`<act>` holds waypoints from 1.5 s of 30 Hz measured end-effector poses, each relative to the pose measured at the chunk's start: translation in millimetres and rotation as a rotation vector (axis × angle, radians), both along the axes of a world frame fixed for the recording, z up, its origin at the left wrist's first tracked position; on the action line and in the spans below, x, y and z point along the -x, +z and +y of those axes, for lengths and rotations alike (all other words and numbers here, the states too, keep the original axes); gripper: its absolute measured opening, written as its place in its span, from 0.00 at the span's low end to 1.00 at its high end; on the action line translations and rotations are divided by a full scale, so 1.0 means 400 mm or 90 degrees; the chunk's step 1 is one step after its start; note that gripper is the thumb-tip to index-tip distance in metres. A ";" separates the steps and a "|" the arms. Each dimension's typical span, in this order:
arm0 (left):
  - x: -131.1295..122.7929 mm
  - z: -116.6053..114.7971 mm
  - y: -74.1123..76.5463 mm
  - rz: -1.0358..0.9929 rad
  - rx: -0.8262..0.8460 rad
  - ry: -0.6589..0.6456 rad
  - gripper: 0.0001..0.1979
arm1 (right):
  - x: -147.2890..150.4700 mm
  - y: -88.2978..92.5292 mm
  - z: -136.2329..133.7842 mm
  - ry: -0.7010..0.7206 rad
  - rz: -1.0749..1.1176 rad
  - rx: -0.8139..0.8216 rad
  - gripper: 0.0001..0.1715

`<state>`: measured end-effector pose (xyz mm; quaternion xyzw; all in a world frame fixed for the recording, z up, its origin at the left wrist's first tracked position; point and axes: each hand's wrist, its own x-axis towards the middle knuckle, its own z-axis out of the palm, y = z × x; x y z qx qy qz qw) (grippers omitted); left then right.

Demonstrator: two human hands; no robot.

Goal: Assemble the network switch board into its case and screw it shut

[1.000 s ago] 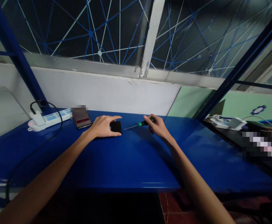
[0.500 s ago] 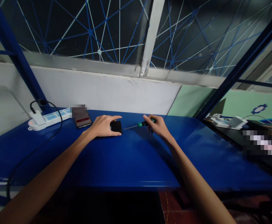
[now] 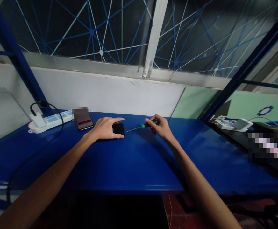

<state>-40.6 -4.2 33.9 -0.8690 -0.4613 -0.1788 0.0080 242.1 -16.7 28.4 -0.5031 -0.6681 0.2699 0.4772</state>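
Note:
My left hand lies over a small flat black device on the blue table, thumb and fingers closed round its edges. My right hand pinches the green and black handle of a thin screwdriver. The metal shaft points left, with its tip just off the right edge of the black device.
A dark phone lies left of my left hand. Behind it a white power strip with a plugged black cable runs off the table's left side. A neighbouring dark table at the right carries white boxes. A white wall stands behind.
The right hand has shifted slightly with the screwdriver, lifting its handle a little. The left hand has stayed on the black device.

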 end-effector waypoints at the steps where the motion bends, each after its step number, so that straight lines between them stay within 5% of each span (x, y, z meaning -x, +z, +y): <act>1: 0.000 -0.001 0.000 0.000 0.002 -0.002 0.40 | -0.002 -0.001 0.001 -0.014 -0.021 -0.007 0.24; 9: 0.003 0.003 0.002 0.009 0.003 0.000 0.40 | -0.009 0.015 -0.007 0.049 0.009 0.074 0.17; 19: 0.000 0.001 0.002 0.024 0.005 0.006 0.40 | -0.013 0.002 -0.001 -0.021 -0.091 0.025 0.26; 27: 0.001 0.004 -0.001 0.024 0.007 -0.001 0.40 | -0.003 0.014 -0.011 0.114 0.090 0.107 0.20; 38: -0.002 0.002 0.000 0.034 0.021 -0.008 0.40 | -0.006 0.000 -0.001 0.028 -0.022 0.030 0.24; 45: -0.001 0.003 -0.001 0.024 0.020 -0.007 0.40 | 0.000 0.017 -0.006 0.110 0.126 0.120 0.11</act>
